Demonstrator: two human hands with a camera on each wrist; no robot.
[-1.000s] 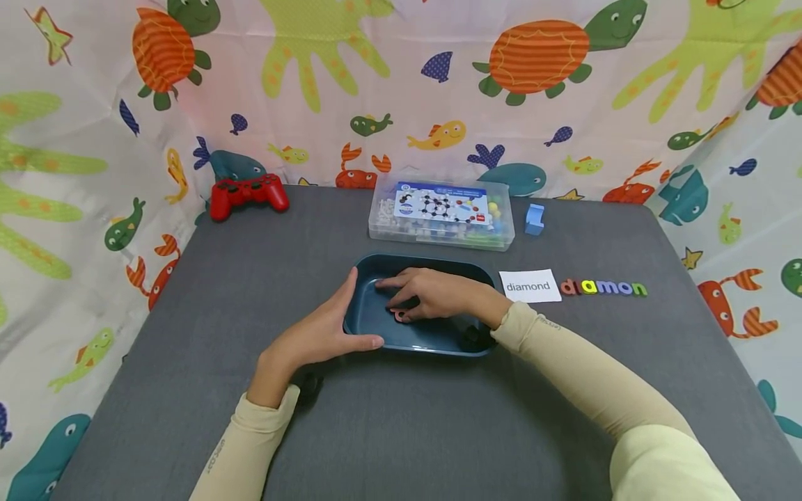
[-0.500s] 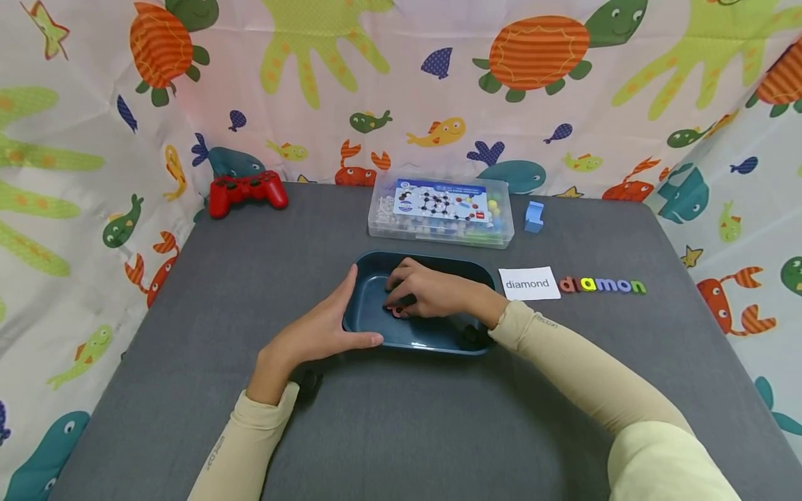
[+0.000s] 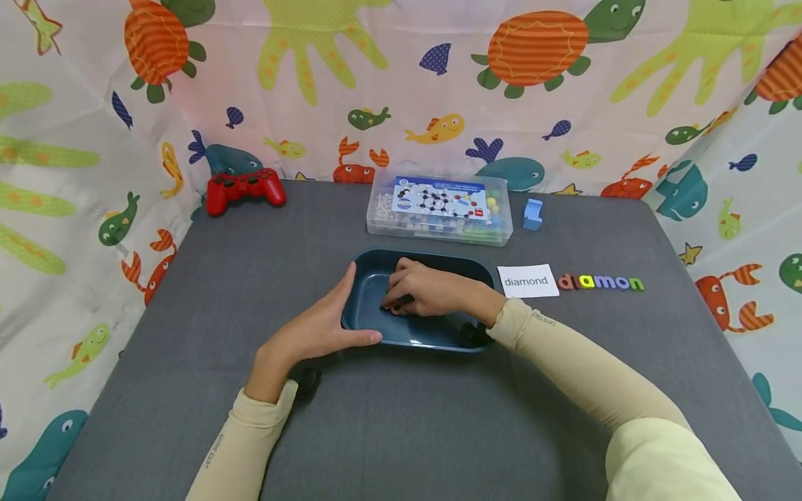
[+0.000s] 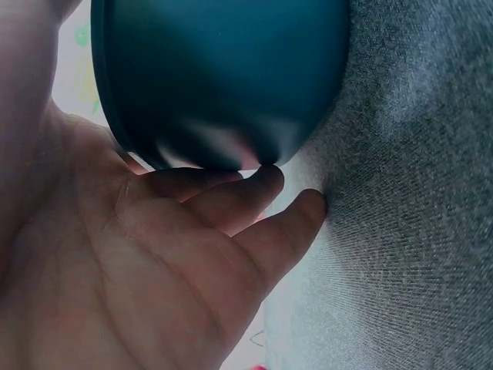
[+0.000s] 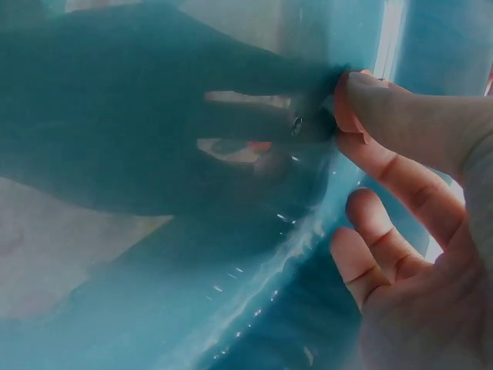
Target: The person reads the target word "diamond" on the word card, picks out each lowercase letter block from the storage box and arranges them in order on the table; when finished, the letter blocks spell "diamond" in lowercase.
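Note:
In the head view, a dark blue tray (image 3: 432,337) stands mid-table. My left hand (image 3: 307,330) spans its left end, thumb along the near rim and forefinger at the far left corner. The left wrist view has fairly straight fingers (image 4: 231,200) touching the outer wall. My right hand (image 3: 429,289) reaches down inside the tray. Its thumb and forefinger pinch a small red plastic letter (image 5: 348,112), mostly covered, so which letter it is I cannot tell. The other fingers of that hand are loosely bent.
Right of the tray lie a white card (image 3: 528,281) reading "diamond" and a row of coloured letters (image 3: 604,282) spelling "diamon". Behind stand a clear plastic case (image 3: 438,209) and a light blue block (image 3: 532,214). A red game controller (image 3: 246,189) sits at the back left.
My right forefinger, stretched out a second ago, has drawn back toward the thumb, and the red letter is now pinched between them. The left hand keeps its place on the tray.

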